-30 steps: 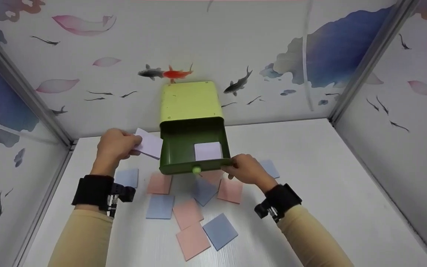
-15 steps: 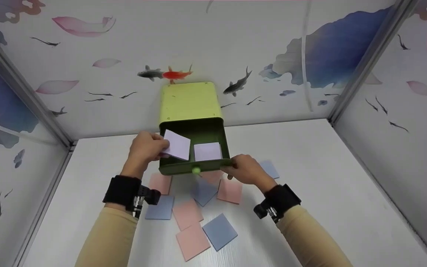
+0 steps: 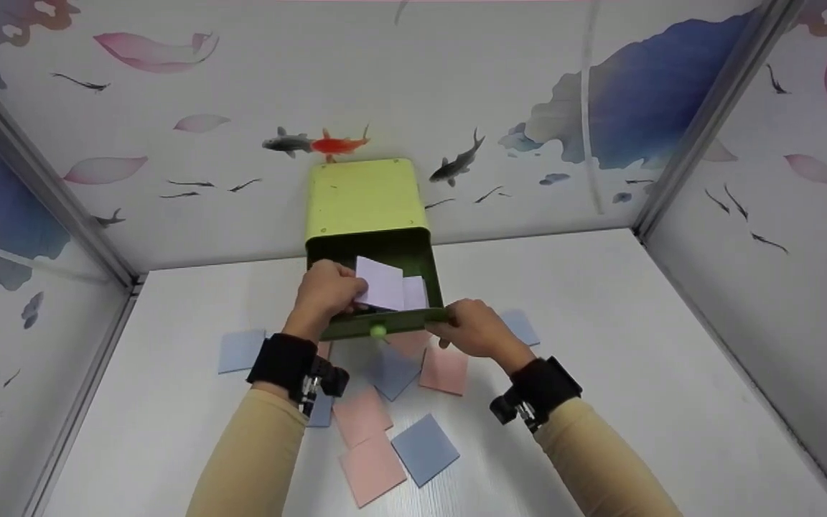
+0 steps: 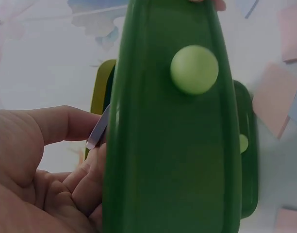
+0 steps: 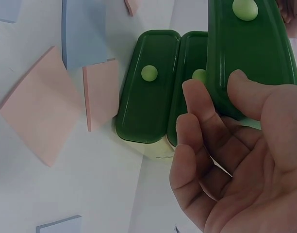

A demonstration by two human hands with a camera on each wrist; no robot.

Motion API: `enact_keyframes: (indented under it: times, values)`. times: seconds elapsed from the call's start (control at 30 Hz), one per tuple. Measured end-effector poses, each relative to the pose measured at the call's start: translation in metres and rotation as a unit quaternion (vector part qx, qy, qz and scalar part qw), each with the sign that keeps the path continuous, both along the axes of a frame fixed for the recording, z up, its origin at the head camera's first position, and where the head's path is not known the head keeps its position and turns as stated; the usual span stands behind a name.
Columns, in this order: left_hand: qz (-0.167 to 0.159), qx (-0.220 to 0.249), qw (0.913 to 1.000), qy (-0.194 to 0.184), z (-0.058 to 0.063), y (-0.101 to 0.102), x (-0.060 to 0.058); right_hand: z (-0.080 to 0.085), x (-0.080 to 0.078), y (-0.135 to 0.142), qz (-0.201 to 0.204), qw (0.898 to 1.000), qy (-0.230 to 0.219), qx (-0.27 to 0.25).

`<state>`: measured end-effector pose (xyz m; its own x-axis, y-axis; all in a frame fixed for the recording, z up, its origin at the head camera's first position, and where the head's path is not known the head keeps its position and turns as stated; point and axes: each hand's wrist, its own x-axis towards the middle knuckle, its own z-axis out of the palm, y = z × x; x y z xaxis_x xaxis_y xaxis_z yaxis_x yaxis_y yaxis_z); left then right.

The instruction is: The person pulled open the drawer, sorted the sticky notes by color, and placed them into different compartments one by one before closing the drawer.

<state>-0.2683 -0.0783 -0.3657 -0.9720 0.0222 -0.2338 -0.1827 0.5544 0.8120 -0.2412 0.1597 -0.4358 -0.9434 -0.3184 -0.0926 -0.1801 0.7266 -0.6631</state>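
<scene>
My left hand (image 3: 327,291) pinches a lavender square tile (image 3: 380,282) over the pulled-out top drawer (image 3: 345,329) of a small green cabinet (image 3: 363,197). In the left wrist view, thumb and fingers hold the tile's edge (image 4: 97,133) behind the dark green drawer front (image 4: 173,145). Another lavender tile (image 3: 417,294) lies in the drawer, partly hidden by the held one. At the drawer's front right corner, my right hand (image 3: 482,329) grips it. The right wrist view shows that thumb (image 5: 248,92) against the front, beside a round light-green knob (image 5: 245,8).
Two lower drawers (image 5: 147,107) sit pushed in below. Several pink tiles (image 3: 372,468) and blue tiles (image 3: 426,449) lie on the white table (image 3: 586,309) before the cabinet, some touching. The patterned back wall (image 3: 514,86) stands right behind it.
My left hand has carried the lavender tile rightwards from beside the drawer to over its inside, in front of the other lavender tile. My right hand stays at the drawer corner.
</scene>
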Motion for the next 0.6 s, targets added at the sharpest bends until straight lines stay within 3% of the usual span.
enact_keyframes:
  times: [0.17, 0.47, 0.6]
  values:
    - [-0.003, -0.019, 0.9997, 0.016, -0.006, 0.013, -0.001, -0.001, -0.001, 0.001, 0.008, 1.0, 0.007, -0.002]
    - [-0.01, -0.113, 0.9932, 0.026, -0.006, 0.022, -0.001, -0.001, -0.002, 0.001, 0.005, 1.0, 0.004, 0.002]
    - [-0.022, -0.164, 0.9858, 0.031, -0.008, 0.024, -0.001, -0.001, -0.002, 0.001, 0.003, 1.0, -0.002, 0.0]
